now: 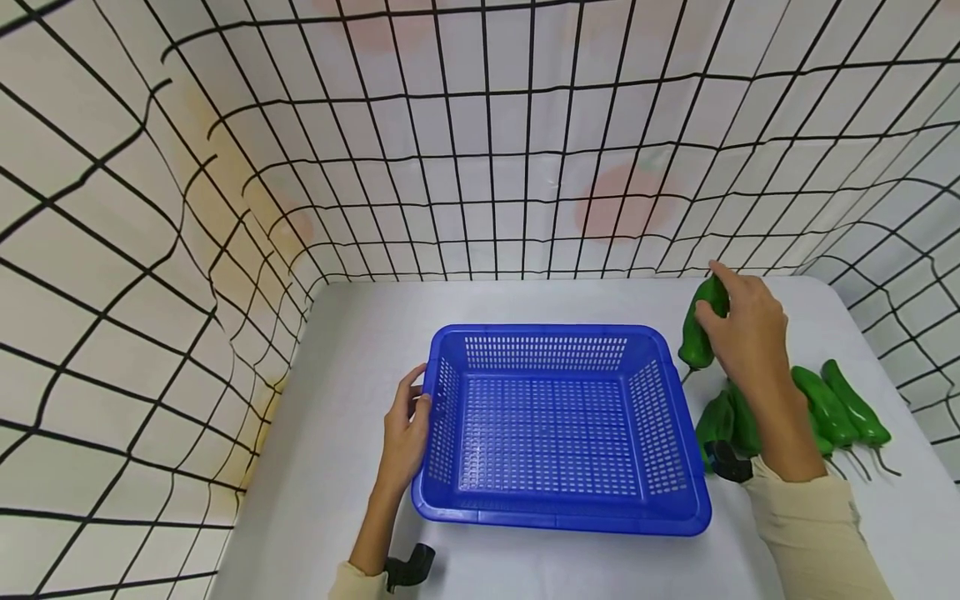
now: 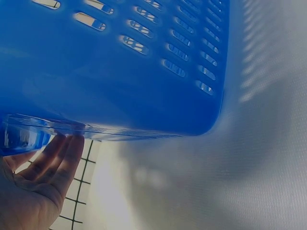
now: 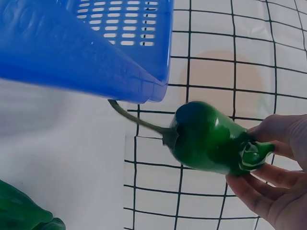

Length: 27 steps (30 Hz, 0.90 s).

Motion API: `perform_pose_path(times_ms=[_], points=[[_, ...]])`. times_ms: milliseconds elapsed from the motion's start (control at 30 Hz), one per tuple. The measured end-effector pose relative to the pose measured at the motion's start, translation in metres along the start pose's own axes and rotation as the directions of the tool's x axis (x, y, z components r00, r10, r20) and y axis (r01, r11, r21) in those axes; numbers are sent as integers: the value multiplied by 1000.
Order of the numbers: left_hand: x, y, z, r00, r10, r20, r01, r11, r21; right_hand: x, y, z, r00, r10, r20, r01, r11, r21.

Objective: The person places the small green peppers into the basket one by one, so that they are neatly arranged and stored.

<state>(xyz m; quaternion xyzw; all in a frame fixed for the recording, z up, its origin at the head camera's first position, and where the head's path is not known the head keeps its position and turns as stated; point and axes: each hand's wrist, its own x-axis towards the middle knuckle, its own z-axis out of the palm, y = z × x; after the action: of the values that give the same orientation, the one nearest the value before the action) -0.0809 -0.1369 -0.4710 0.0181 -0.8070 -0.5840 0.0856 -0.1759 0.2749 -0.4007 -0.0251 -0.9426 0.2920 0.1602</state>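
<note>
A blue plastic basket [image 1: 551,527] with slotted walls stands in the middle of the table, nothing inside it. At its left rim, my left hand [image 1: 405,429] grips the edge; the left wrist view shows the fingers [image 2: 67,160] against the underside of the rim. Beyond the basket's far right corner, my right hand [image 1: 750,329] holds a green pepper [image 1: 699,325] between thumb and fingers. In the right wrist view the held pepper [image 3: 206,139] is gripped near its tip, its stem pointing towards the basket's rim [image 3: 153,91].
Several more green peppers [image 1: 855,404] lie on the white table [image 1: 337,358] right of the basket, partly hidden by my right forearm. Black wire mesh [image 1: 491,154] encloses the far side, left and right. A black wrist device [image 1: 411,567] shows on each arm.
</note>
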Motion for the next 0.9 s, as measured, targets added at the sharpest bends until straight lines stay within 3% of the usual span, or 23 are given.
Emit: perform_pose_path(times_ms=[467, 900], points=[[1, 0, -2, 1000, 3, 12, -3, 1000, 3, 0, 1, -2, 999, -9, -32, 9, 1000, -8], [1, 1, -2, 1000, -4, 12, 4, 1000, -6, 0, -18, 3, 998, -34, 47, 34, 999, 14]])
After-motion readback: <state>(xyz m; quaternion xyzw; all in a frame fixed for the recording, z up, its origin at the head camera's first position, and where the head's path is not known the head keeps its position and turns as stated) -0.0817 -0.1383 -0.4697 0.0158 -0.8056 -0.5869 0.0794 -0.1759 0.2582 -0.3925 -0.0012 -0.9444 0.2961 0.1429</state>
